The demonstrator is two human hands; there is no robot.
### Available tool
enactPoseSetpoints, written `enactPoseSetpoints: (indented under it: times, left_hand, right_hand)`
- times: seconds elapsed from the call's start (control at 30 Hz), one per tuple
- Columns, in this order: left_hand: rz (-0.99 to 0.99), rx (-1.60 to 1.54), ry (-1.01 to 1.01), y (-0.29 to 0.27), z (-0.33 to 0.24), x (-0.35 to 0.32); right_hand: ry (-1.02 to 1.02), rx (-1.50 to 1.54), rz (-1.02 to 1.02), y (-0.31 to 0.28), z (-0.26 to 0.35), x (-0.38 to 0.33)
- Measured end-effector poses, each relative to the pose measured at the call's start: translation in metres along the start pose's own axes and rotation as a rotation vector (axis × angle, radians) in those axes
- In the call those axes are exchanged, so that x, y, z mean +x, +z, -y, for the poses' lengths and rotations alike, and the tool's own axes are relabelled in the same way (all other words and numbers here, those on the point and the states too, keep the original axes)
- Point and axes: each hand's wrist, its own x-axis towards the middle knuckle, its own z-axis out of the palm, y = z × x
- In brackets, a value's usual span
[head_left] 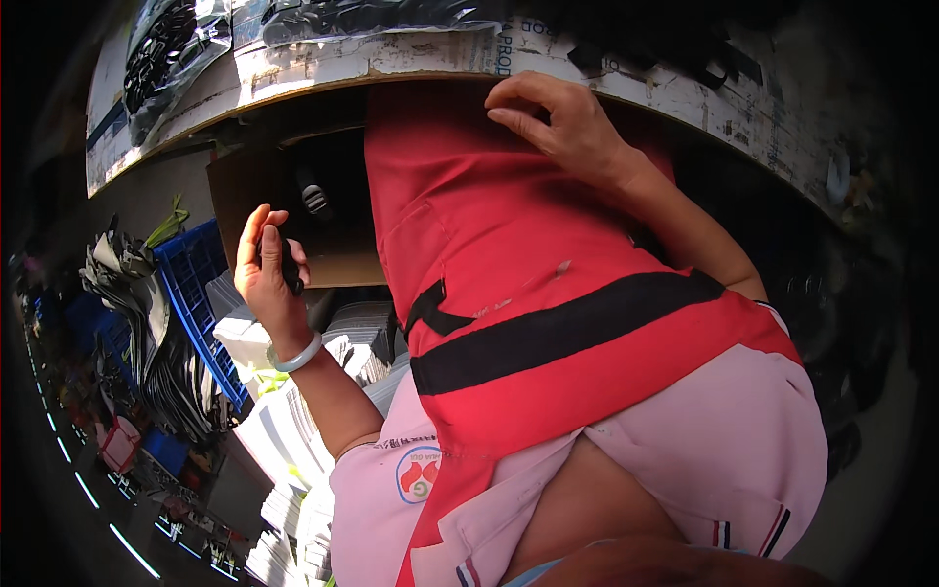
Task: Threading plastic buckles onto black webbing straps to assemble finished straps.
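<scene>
My left hand (266,266) is raised beside my body and is shut on a small black part (290,266); a pale bangle sits on that wrist. It hovers over an open cardboard box (245,191) under the table, where another small black piece (313,199) lies. My right hand (556,115) rests with fingers curled on the top of my red apron (489,235), right at the worn white table edge (323,61). It holds nothing that I can see.
Clear plastic bags of black parts (171,49) lie on the table top. Below left stands a blue plastic crate (201,293) with stacks of dark sheets (137,323) beside it. White stacked trays (293,430) sit by my left side.
</scene>
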Motion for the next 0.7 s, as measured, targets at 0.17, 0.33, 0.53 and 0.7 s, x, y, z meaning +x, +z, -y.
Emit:
enactPoseSetpoints:
  times: [0.17,0.33,0.53,0.7]
  left_hand:
    - [0.222,-0.615,-0.359,0.032,0.044,0.014]
    - [0.507,-0.498,-0.316,0.114,0.044,0.004]
    - [0.587,-0.270,-0.289,0.148,0.037,0.002]
    - [0.634,-0.055,-0.162,0.152,0.028,0.003]
  right_hand:
    - [-0.100,-0.850,-0.458,-0.051,-0.018,0.031]
    - [-0.053,-0.792,-0.275,-0.057,-0.051,0.021]
    - [-0.260,-0.495,-0.285,-0.062,-0.004,0.022]
    - [0.139,0.284,0.079,-0.025,0.019,0.007]
